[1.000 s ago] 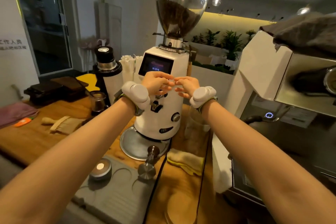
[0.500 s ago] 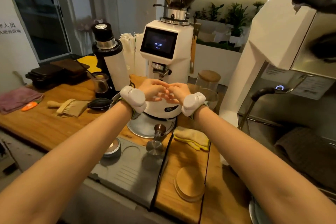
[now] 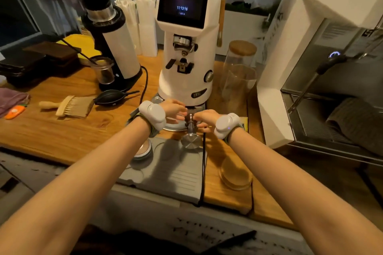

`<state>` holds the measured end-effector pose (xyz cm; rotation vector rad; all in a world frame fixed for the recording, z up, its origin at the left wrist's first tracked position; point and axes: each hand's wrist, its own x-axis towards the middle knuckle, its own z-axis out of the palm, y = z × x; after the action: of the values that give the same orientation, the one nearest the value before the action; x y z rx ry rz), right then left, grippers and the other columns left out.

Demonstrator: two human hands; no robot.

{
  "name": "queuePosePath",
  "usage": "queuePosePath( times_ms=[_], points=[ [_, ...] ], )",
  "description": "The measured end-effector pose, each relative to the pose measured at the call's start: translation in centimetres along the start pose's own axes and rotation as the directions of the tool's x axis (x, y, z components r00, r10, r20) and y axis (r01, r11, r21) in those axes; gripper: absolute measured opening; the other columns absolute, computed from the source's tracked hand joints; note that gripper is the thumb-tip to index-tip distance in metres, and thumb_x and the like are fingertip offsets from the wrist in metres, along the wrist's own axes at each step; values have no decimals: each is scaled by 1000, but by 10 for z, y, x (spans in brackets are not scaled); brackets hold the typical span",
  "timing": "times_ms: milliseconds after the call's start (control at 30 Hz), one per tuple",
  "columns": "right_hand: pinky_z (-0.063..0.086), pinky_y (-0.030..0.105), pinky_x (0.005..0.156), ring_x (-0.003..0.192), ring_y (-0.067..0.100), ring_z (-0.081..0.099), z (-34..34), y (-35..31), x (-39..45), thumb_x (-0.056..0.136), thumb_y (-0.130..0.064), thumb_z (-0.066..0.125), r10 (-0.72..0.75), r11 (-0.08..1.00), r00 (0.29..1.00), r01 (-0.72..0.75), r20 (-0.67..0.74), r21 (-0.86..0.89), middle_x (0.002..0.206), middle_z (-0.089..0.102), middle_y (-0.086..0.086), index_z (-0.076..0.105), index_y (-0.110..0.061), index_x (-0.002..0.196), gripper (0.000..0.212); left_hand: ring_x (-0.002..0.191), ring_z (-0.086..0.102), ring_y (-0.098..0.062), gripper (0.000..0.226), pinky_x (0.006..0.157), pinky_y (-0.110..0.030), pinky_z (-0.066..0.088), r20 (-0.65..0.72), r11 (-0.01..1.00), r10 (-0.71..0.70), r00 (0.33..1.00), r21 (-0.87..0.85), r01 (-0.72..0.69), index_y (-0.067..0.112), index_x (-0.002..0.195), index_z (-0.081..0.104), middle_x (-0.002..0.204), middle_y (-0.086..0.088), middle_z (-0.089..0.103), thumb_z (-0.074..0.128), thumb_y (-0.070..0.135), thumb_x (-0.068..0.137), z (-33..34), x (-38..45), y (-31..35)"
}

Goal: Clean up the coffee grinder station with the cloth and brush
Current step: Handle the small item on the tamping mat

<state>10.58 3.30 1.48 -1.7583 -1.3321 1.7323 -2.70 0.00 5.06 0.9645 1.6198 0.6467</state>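
A: Where does the brush [image 3: 69, 106] lie relative to the 2 hands?

B: On the wooden tabletop [image 3: 51, 130], well left of them. The left hand [image 3: 173, 108] and right hand [image 3: 205, 117] meet beside the tamper [image 3: 190, 133], fingers loosely curled; whether either grips it cannot be told.

A: Its orientation?

B: Long axis left-right, handle left, bristles pointing right toward the black air blower [image 3: 113, 97]. The coffee grinder [image 3: 186, 37] stands behind the hands.

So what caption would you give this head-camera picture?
Both hands, left hand and right hand, meet above the tamper before the white grinder; brush lies untouched.
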Motion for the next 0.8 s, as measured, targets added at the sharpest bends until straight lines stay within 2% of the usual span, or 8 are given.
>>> queuePosePath(
  times_ms=[100, 200, 300, 367, 433, 567, 700, 800],
  points=[
    [47, 22, 55, 90, 19, 58, 7, 10, 5, 89, -9, 56, 23, 999, 999, -23, -33, -25, 112, 59, 13, 55, -1, 124, 37, 106, 60, -24, 38, 90, -33, 47, 10, 1000, -13, 1000, -3, 13, 7, 133, 46, 127, -15, 58, 49, 9, 95, -3, 5, -7],
    [43, 15, 40, 66, 12, 55, 13, 15, 7, 88, -11, 59, 25, 999, 998, -26, -53, -23, 85, 60, 4, 60, -5, 106, 20, 77, 58, -19, 14, 61, -24, 54, 55, 997, -28, 998, -65, 32, 8, 106, 54, 94, -10, 60, 45, 6, 96, -1, 6, -15],
    [48, 21, 66, 80, 16, 58, 20, 20, 13, 87, -19, 62, -14, 982, 996, -3, -86, -190, 89, 61, 5, 59, -12, 83, 9, 69, 51, -11, 20, 63, -23, 47, 69, 1000, -1, 998, -18, 3, 17, 79, 50, 79, 0, 53, 45, 8, 96, 4, 10, -25],
    [48, 32, 88, 100, 23, 60, 26, 23, 20, 85, -21, 63, -22, 958, 997, -2, -79, -288, 106, 62, 12, 60, -10, 85, 11, 68, 50, -10, 21, 65, -23, 43, 79, 1000, -3, 997, 10, 2, 18, 77, 49, 78, 0, 52, 46, 8, 96, 7, 13, -30],
    [47, 33, 95, 105, 24, 60, 29, 23, 24, 84, -21, 63, -36, 938, 995, 4, -88, -346, 116, 62, 13, 62, -3, 104, 27, 67, 49, -11, 21, 65, -22, 42, 134, 999, -41, 990, 0, 41, 17, 78, 49, 76, -1, 50, 42, 11, 97, 7, 11, -30],
    [44, 27, 81, 89, 16, 52, 28, 19, 19, 84, -20, 63, -80, 897, 988, 14, -130, -442, 98, 57, 8, 58, -13, 77, 11, 85, 53, -15, 8, 91, -29, 44, 211, 995, -96, 973, -5, 99, 17, 101, 42, 79, -2, 51, 34, 14, 101, 6, 8, -24],
    [45, 16, 52, 73, 15, 56, 22, 17, 9, 83, -11, 64, -84, 972, 981, 42, -173, -231, 85, 61, 5, 61, 3, 116, 35, 79, 57, -14, 16, 72, -23, 51, 174, 999, -33, 984, -1, 34, 19, 112, 46, 87, -5, 58, 44, 12, 97, 5, 8, -19],
    [53, 30, 85, 104, 25, 61, 19, 15, 1, 82, -5, 65, -73, 994, 977, 55, -199, -96, 114, 62, 16, 50, 6, 128, 50, 88, 59, -19, 40, 82, -33, 53, 120, 1000, 12, 993, 3, -13, 10, 132, 45, 113, -14, 62, 53, 13, 93, 5, 9, -18]
  ],
)
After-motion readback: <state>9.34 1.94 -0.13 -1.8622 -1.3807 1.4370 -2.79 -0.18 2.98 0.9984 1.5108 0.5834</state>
